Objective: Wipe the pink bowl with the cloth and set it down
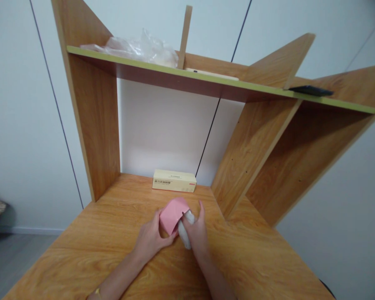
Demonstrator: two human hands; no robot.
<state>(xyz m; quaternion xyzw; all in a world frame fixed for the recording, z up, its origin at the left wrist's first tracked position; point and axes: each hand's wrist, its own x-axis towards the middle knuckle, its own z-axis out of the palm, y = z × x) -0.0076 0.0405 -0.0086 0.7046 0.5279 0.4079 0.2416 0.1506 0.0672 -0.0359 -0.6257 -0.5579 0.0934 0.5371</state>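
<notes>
My left hand [151,238] grips a pink angular object [172,214], held tilted just above the wooden desk [90,246]. My right hand [197,233] is closed around a white cloth-like wad [184,234] and presses it against the pink object's right side. Both hands meet at the middle of the desk. What the pink object is I cannot make out.
A long cream box [174,181] with a red strip lies at the back of the desk against the white wall. Wooden side panels rise left and right. The upper shelf [206,81] carries a crumpled plastic bag [140,48] and a black flat item [311,90].
</notes>
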